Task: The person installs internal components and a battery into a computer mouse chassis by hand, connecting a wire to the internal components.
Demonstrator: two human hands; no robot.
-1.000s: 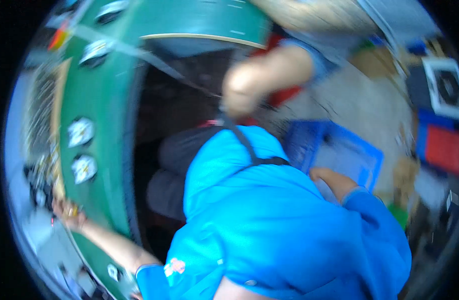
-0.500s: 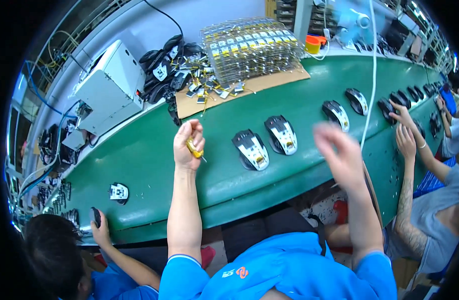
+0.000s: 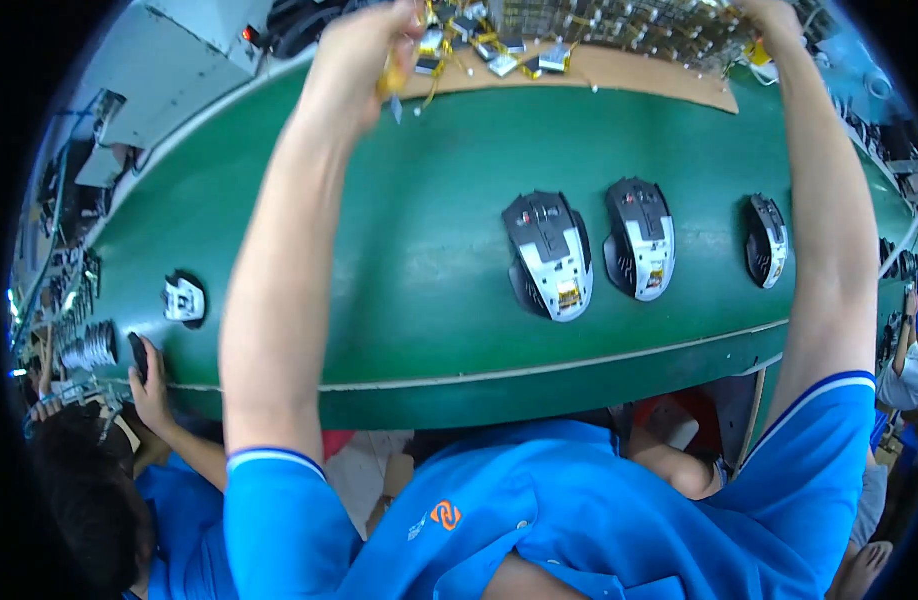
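a small yellow tool sits pinched in the left hand, up over the far side of the green belt. the right hand reaches the parts tray; i cannot tell its grip. three open mouse shells lie on the belt.

green conveyor belt, three mouse shells

Blue short-sleeved shirt — white-edged cuffs, small orange chest emblem.
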